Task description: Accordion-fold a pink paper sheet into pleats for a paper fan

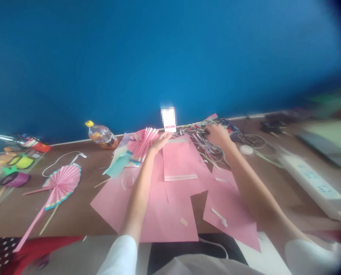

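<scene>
My left hand (161,143) lies with its fingers stretched out at the top left corner of a folded pink paper (179,158) that has two white strips along its near edge. Just beyond its fingertips a lit phone (169,121) leans upright against the wall. My right hand (218,134) is curled at a tangled heap of cables and paper strips (206,147). Something dark shows at its fingers, too blurred to name. Left of my left hand is a pleated pink paper fan (144,143). Larger pink sheets (170,214) spread beneath both arms, with paper scraps on them.
A drink bottle (102,136) with a yellow cap tilts by the blue wall. A second pink fan (62,183) with paper sticks lies at left, near a purple tape roll (15,178). On the right are a white power strip (313,181) and a round white object (246,149).
</scene>
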